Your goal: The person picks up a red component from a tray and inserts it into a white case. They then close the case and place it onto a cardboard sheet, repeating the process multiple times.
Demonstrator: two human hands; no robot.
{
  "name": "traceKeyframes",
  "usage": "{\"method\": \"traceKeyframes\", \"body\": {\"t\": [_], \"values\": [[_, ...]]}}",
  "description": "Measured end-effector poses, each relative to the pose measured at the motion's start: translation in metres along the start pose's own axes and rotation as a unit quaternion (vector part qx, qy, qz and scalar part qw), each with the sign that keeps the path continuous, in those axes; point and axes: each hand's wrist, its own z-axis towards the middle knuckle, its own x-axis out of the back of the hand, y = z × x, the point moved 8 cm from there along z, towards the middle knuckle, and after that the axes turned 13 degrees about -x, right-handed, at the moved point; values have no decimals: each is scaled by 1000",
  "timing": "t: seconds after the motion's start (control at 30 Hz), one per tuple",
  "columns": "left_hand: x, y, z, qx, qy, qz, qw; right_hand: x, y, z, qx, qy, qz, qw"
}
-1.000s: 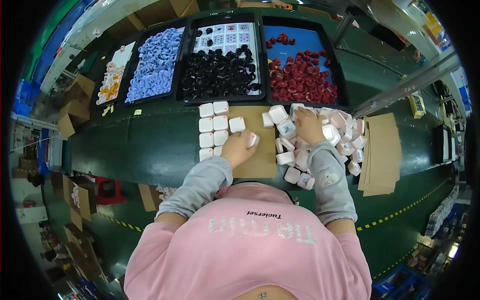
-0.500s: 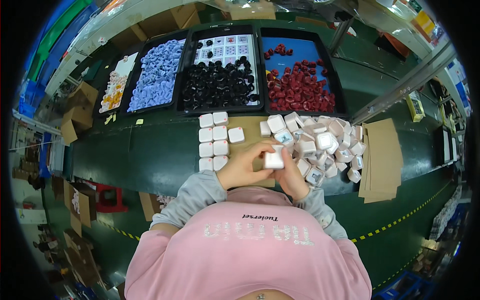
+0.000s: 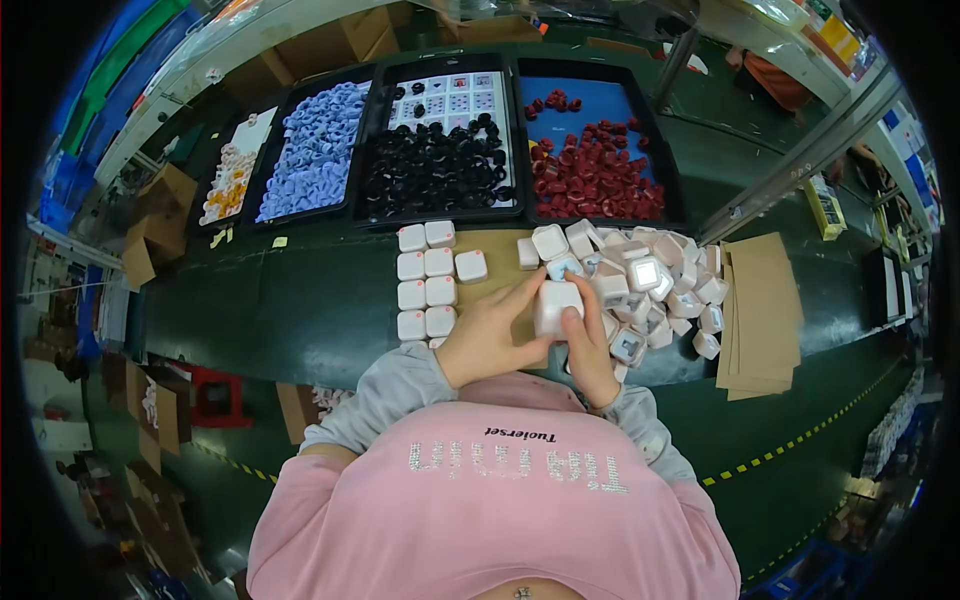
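Note:
A small white square box point(image 3: 557, 303) with rounded corners is held between both hands, close to my body. My left hand point(image 3: 486, 342) grips it from the left side, thumb below and fingers above. My right hand point(image 3: 590, 352) closes on its right side, with the thumb on the near face. Left of my hands stand neat columns of closed white boxes point(image 3: 411, 266) with a small red dot on each. To the right lies a loose heap of similar white boxes point(image 3: 646, 275), some showing clear windows. Brown cardboard point(image 3: 505, 252) lies under the work area.
Behind are black trays of blue pieces point(image 3: 315, 150), black pieces point(image 3: 435, 170) and dark red pieces point(image 3: 600, 175). A white tray point(image 3: 252, 135) holds pale and yellow pieces. Flat cardboard sheets point(image 3: 765, 310) lie right of the heap. A metal post point(image 3: 800, 150) rises at the right.
The held box has shifted slightly right and turned so more of its top shows. My right thumb now presses on its near face. The rows and trays look the same.

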Motion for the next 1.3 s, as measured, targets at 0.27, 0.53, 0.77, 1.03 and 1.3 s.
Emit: {"method": "traceKeyframes", "body": {"t": [0.27, 0.53, 0.77, 1.03, 1.3], "values": [[-17, 2, -15, -2, 3, -42, 999, -8, -2, -14, 91, 81, -179, 976], [-36, -9, -24, 130, -17, -125, 983, -2, 9, -16, 130, 115, -300, 938], [-37, -7, -19, 196, -147, -99, 965, -4, 26, -18, 34, 90, -138, 986], [-17, -34, -33, 182, -10, -98, 978, -1, 44, -16, -134, 8, 64, 989], [-17, 1, -5, -17, -107, 38, 993, -5, 55, -11, -150, 7, 146, 978]]}}
